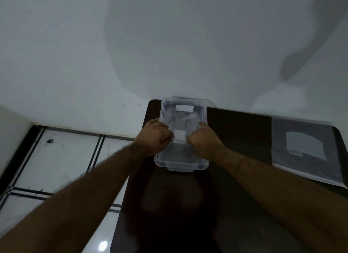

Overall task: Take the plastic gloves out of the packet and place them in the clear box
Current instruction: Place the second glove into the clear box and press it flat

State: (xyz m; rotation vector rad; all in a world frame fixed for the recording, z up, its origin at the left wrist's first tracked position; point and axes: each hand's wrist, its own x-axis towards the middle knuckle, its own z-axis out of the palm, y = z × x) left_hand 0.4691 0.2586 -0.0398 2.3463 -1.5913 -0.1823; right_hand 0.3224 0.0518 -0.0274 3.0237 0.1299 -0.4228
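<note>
The clear box (181, 163) stands on the dark table (241, 132) against the wall, its long side running away from me. My left hand (154, 137) and my right hand (204, 139) hover over its middle with fingers curled. Between them they pinch a pale, translucent wad of plastic gloves (178, 136), held in or just above the box opening. More filmy plastic shows faintly in the far half of the box. The flat packet (305, 149), greyish with a paler panel, lies on the table at the right.
A white wall rises directly behind the table. The table's left edge drops to a white tiled floor (62, 158) with dark lines. The near part of the table is in my shadow.
</note>
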